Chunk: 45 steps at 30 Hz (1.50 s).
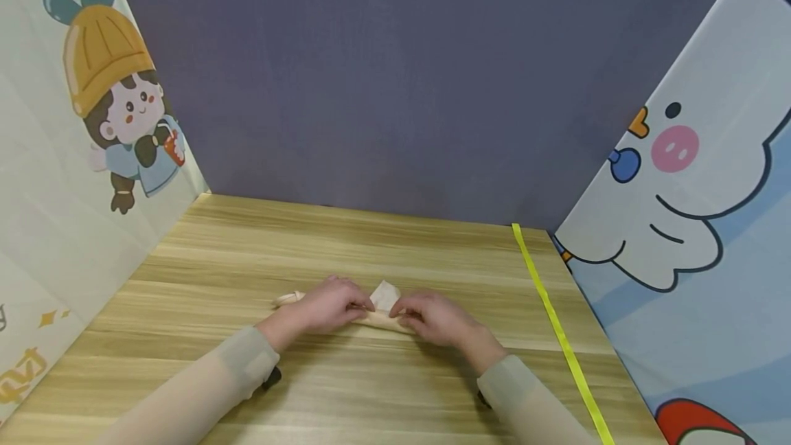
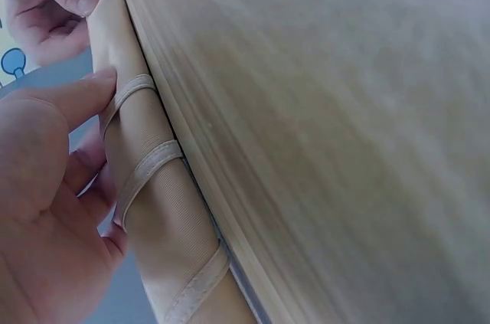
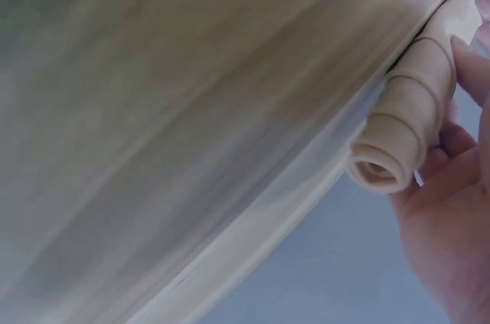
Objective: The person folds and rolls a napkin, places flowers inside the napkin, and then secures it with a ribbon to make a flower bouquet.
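Fabric roll point(image 1: 384, 322), beige, qty 1 — on wood-grain tabletop point(image 1: 346, 246), long axis approx. L–R. L hand point(image 1: 330, 304) & R hand point(image 1: 440, 318) each grip it, thumb vs. fingers. Pointed flap point(image 1: 386, 294) — far side of roll, betw. hands, neither clearly nearer.

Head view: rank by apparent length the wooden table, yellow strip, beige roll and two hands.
Longest to shortest:
Wooden table
Yellow strip
Beige roll, partly covered
Left hand and right hand, too alike to rank
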Tool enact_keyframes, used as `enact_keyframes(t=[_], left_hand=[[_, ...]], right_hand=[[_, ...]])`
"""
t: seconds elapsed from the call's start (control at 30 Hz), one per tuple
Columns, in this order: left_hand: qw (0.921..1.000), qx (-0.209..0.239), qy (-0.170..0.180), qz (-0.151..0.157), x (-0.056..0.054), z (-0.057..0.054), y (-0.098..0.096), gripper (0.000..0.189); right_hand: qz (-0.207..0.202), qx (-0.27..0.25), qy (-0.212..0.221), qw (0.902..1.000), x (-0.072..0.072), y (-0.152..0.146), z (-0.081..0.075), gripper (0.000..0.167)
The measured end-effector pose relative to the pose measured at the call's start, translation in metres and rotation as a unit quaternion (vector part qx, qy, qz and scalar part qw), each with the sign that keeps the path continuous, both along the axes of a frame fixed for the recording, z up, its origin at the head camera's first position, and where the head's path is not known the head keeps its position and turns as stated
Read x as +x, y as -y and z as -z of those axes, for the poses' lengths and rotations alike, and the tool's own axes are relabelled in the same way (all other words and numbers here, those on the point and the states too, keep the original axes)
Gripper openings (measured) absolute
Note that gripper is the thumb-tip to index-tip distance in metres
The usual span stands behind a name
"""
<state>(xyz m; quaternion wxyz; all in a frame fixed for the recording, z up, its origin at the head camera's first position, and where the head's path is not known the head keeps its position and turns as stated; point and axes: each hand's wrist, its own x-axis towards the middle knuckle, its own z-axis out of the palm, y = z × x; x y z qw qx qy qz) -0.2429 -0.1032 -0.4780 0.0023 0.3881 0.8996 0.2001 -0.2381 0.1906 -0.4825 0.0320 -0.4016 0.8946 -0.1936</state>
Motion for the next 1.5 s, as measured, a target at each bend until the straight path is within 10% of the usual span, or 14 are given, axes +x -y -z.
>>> enact_keyframes(t=[1.5], left_hand=[[0.9988,-0.033,-0.035,0.012,-0.0007,0.002,0.0012,0.018]], right_hand=[[0.023,-0.004,-0.017,0.9996,0.0006,-0.0037,0.0021,0.023]])
